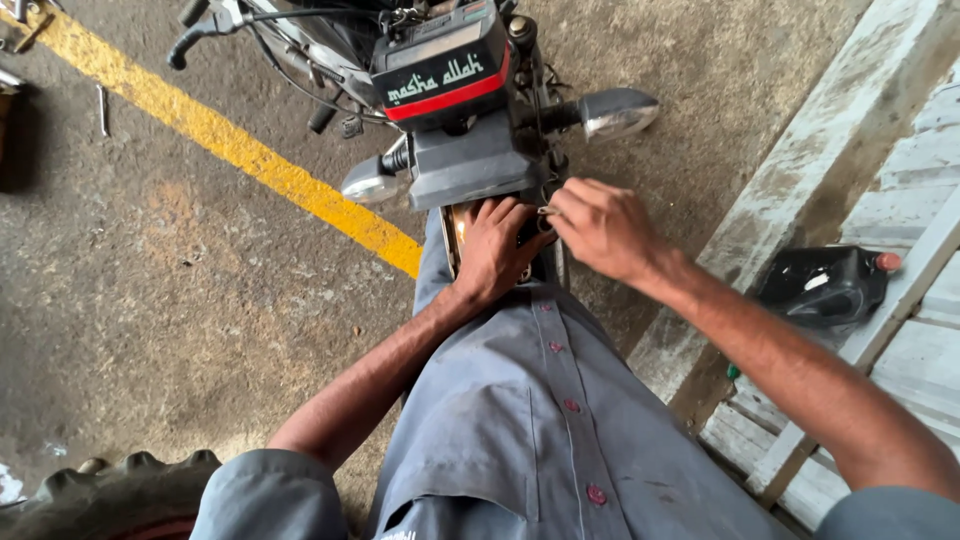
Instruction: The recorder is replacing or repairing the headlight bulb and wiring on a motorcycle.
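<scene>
Head view, single frame.

Item: rear of a motorcycle (455, 110), seen from above, standing on a concrete floor (200, 290). Grey tail panel with two turn signals, one at each side (617, 112).

Left hand (495, 250): laid flat, fingers spread, palm pressed on an orange-lit part under the tail panel, likely the tail lamp (460, 232). It encloses nothing; it bears down.

Right hand (605, 230): fingers drawn together, thumb and forefinger pinching a small metal piece (547, 210), possibly a screw or a tool tip; too small to tell. The piece sits at the right edge of the lamp, just beside the left fingertips.

Handling note, as a judgement: the flat hand should hold the lamp steady against the frame while the pinched piece is kept square to its seat, turned lightly, not forced.

Surroundings: yellow floor line (250, 155); black container with red cap (825, 285) on pale planks (900, 200); tyre tread (110, 490) at lower left; grey buttoned shirt (540, 420).
</scene>
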